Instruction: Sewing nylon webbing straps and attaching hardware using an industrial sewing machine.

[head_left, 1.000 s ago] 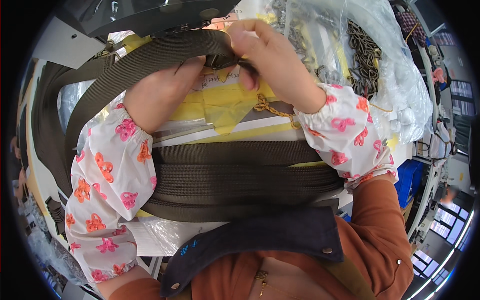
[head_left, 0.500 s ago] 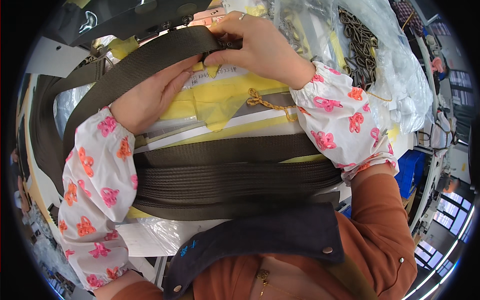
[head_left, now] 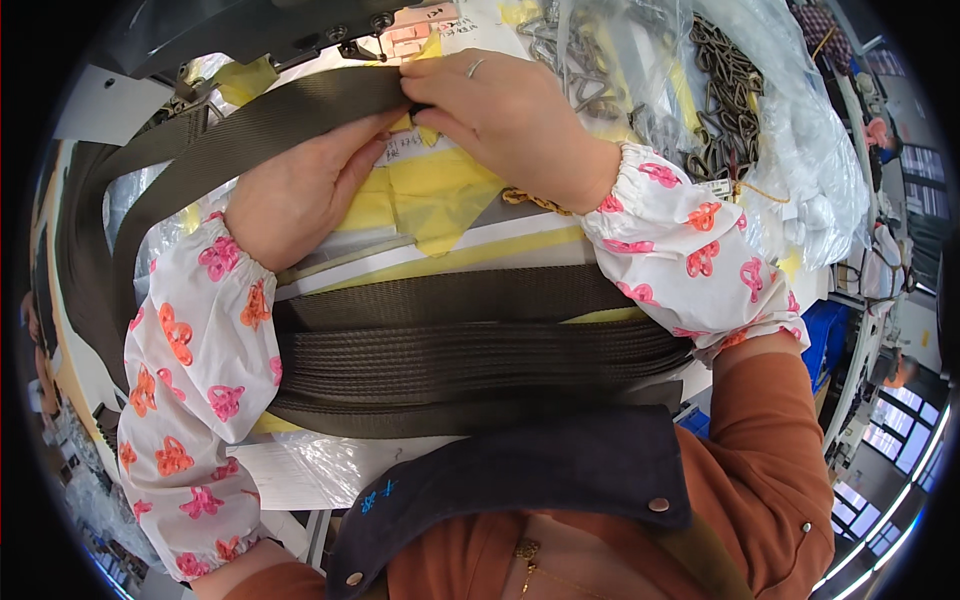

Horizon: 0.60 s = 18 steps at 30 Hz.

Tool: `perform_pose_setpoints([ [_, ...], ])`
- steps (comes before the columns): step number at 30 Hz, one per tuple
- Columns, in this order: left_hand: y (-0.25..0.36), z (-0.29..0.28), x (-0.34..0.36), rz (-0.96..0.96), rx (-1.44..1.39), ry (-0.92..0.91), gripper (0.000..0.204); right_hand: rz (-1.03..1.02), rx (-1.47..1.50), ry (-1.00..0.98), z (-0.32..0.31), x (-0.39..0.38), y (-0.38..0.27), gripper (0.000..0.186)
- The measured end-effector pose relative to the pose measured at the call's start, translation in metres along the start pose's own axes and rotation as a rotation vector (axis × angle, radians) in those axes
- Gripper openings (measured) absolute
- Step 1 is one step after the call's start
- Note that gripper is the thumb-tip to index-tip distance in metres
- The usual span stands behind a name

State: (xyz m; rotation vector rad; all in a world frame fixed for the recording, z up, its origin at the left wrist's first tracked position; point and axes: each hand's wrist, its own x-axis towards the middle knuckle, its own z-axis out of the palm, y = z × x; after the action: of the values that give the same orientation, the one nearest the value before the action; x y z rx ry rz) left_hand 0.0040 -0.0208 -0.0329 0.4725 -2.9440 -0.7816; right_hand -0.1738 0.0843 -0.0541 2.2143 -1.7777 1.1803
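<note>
A dark olive webbing strap (head_left: pixel 270 115) arches from the left up to my two hands, below the machine head. At its end, my right hand (head_left: pixel 525 115) pinches it between thumb and fingers; a ring is on one finger. My left hand (head_left: pixel 300 190) grips the strap from below, its fingers partly hidden behind the band. The two hands' fingertips nearly meet, and they cover the strap's end. Under them lie yellow tape pieces (head_left: pixel 440 185) on the work surface. Nearer to me lies a thick stack of folded webbing (head_left: pixel 470 360).
The dark sewing machine head (head_left: pixel 240 35) overhangs the far left. Metal buckles or rings (head_left: pixel 725 95) fill a clear plastic bag (head_left: pixel 810 170) at the far right. More webbing (head_left: pixel 85 250) hangs in loops at the left. A blue bin (head_left: pixel 825 335) stands to the right.
My right hand has turned and come slightly down, with its fingers closing over the strap's end. The dark metal piece seen there before is now hidden. The strap's arch sits a little lower.
</note>
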Motion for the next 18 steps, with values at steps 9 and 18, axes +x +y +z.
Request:
perform_pose_setpoints([
  [9,0.024,-0.011,-0.007,0.616,0.46,0.375,0.029,-0.221,-0.425,-0.01,0.005,0.001,-0.008,0.02],
  [18,-0.016,-0.007,0.013,0.47,0.375,0.338,0.03,-0.237,-0.481,-0.098,-0.003,-0.001,-0.01,0.022],
])
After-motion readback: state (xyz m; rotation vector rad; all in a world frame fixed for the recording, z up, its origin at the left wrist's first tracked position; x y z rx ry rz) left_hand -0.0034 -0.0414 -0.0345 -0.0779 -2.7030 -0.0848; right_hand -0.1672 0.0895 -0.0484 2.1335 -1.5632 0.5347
